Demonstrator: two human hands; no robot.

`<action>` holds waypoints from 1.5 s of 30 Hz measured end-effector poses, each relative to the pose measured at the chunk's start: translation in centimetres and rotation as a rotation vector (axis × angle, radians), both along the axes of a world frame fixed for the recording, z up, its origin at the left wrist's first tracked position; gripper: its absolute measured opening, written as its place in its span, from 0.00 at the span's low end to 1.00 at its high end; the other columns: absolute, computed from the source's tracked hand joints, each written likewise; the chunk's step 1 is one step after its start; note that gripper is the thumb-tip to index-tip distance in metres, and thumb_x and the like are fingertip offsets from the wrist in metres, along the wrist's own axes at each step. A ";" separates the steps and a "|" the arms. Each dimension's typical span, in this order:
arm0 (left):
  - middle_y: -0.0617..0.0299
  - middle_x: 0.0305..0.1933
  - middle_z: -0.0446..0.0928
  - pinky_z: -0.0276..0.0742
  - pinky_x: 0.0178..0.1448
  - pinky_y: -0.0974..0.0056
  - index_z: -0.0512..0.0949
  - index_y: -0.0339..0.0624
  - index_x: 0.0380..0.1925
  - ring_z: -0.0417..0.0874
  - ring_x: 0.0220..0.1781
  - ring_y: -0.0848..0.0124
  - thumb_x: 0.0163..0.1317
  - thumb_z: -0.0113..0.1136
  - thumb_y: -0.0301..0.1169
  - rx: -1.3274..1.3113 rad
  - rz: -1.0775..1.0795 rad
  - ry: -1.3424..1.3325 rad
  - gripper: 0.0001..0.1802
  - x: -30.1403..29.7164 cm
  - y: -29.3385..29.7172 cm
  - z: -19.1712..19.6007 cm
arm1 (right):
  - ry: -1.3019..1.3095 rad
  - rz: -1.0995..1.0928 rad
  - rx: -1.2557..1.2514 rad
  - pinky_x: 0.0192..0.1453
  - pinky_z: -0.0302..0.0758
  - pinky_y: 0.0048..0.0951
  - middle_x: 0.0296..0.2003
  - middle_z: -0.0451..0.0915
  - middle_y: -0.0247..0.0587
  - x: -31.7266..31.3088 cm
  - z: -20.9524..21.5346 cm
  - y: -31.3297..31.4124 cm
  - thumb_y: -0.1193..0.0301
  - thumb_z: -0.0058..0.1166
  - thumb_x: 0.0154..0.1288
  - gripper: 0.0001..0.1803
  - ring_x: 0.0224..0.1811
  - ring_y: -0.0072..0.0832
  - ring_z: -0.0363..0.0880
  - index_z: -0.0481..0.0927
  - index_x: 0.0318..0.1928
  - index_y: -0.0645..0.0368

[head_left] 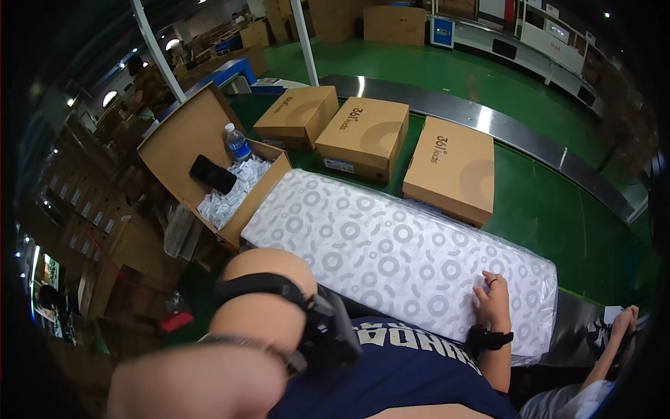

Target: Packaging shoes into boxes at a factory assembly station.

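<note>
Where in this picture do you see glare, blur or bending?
Head view: ceiling light glares on the metal conveyor strip; the left arm near the lens is blurred; straight box edges bend toward the rim; corners are dark; the right hand on the patterned paper stack is sharp.

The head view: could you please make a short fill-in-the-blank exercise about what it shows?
1. The right hand rests on a stack of patterned ____ sheets.
2. Behind the stack lie ____ closed brown boxes.
3. In the open box a water bottle stands beside a ____ phone.
4. The floor is ____.

Missing words: white; three; black; green.
</note>
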State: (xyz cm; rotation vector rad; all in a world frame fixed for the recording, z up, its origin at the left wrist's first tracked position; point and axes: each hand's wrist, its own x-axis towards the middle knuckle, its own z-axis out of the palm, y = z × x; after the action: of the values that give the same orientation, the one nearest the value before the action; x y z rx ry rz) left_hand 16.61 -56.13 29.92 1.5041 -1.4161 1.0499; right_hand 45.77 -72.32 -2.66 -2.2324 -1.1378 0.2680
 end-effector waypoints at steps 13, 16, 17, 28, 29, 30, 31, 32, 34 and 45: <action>0.57 0.21 0.70 0.65 0.23 0.67 0.72 0.32 0.25 0.70 0.20 0.69 0.56 0.51 0.31 -0.715 0.116 0.654 0.10 6.0 -5.3 -3.2 | 0.637 -0.249 0.454 0.45 0.68 0.20 0.35 0.76 0.37 1.8 -3.9 -1.0 0.77 0.49 0.58 0.12 0.38 0.21 0.72 0.73 0.43 0.67; 0.57 0.21 0.69 0.65 0.21 0.68 0.72 0.33 0.24 0.69 0.20 0.70 0.55 0.52 0.29 -0.812 0.133 0.594 0.08 5.3 -7.0 -4.3 | 0.609 -0.243 0.454 0.45 0.69 0.20 0.35 0.76 0.37 1.8 -4.0 -1.0 0.77 0.49 0.58 0.12 0.37 0.21 0.73 0.73 0.42 0.67; 0.57 0.20 0.69 0.65 0.21 0.68 0.72 0.33 0.23 0.69 0.19 0.70 0.54 0.53 0.28 -0.844 0.145 0.572 0.08 5.0 -7.4 -4.7 | 0.612 -0.239 0.452 0.45 0.69 0.20 0.35 0.76 0.37 1.7 -4.0 -0.6 0.77 0.49 0.58 0.11 0.37 0.21 0.73 0.73 0.42 0.67; 0.58 0.19 0.66 0.63 0.17 0.70 0.69 0.37 0.20 0.65 0.17 0.74 0.52 0.57 0.22 -1.165 0.187 0.372 0.07 6.6 -10.4 -4.6 | 0.615 -0.317 0.488 0.43 0.68 0.19 0.33 0.76 0.35 2.0 -3.8 -2.4 0.75 0.50 0.58 0.10 0.36 0.20 0.73 0.75 0.41 0.65; 0.58 0.19 0.66 0.63 0.16 0.70 0.69 0.37 0.19 0.65 0.17 0.74 0.51 0.57 0.22 -1.179 0.213 0.341 0.07 7.7 -10.9 -4.6 | 0.620 -0.300 0.503 0.43 0.68 0.19 0.33 0.76 0.35 2.3 -4.5 -1.4 0.75 0.50 0.58 0.10 0.36 0.20 0.73 0.75 0.41 0.65; 0.58 0.19 0.66 0.63 0.16 0.70 0.69 0.37 0.19 0.65 0.17 0.74 0.51 0.57 0.22 -1.162 0.223 0.332 0.07 8.6 -10.0 -5.0 | 0.648 -0.276 0.473 0.43 0.69 0.19 0.33 0.76 0.35 2.4 -5.3 -0.4 0.75 0.50 0.58 0.10 0.36 0.20 0.73 0.75 0.40 0.65; 0.57 0.19 0.66 0.65 0.17 0.71 0.70 0.34 0.20 0.65 0.17 0.75 0.51 0.57 0.19 -0.928 -0.264 0.133 0.06 9.6 -8.4 -5.6 | 0.659 -0.279 0.445 0.42 0.69 0.19 0.33 0.77 0.35 2.4 -5.3 -0.4 0.75 0.50 0.58 0.10 0.36 0.19 0.73 0.75 0.40 0.65; 0.56 0.19 0.67 0.66 0.19 0.71 0.72 0.31 0.20 0.65 0.18 0.74 0.50 0.55 0.16 -0.632 -0.738 -0.044 0.04 11.0 -6.2 -6.5 | 0.651 -0.297 0.456 0.42 0.69 0.19 0.33 0.77 0.35 2.2 -5.0 -0.5 0.75 0.50 0.58 0.10 0.36 0.19 0.73 0.75 0.40 0.65; 0.54 0.23 0.69 0.65 0.20 0.72 0.75 0.29 0.19 0.65 0.18 0.74 0.51 0.55 0.16 -0.719 -0.350 -0.084 0.04 9.6 -7.1 -5.6 | 0.662 -0.291 0.489 0.42 0.69 0.19 0.33 0.77 0.35 1.9 -4.7 -0.9 0.75 0.50 0.57 0.10 0.35 0.19 0.73 0.75 0.40 0.65; 0.62 0.22 0.67 0.69 0.31 0.70 0.71 0.41 0.11 0.61 0.15 0.79 0.61 0.47 0.28 -1.306 -0.493 0.718 0.18 8.1 -10.1 -2.3 | 0.649 -0.310 0.484 0.41 0.69 0.19 0.32 0.77 0.35 2.3 -4.6 -0.7 0.75 0.50 0.57 0.10 0.35 0.19 0.73 0.75 0.39 0.66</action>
State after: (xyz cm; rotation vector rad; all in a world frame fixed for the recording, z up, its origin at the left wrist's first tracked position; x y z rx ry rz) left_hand 24.69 -66.22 27.63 0.4028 -0.3187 0.7060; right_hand 48.10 -73.04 -7.22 -1.6664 -0.4383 0.4825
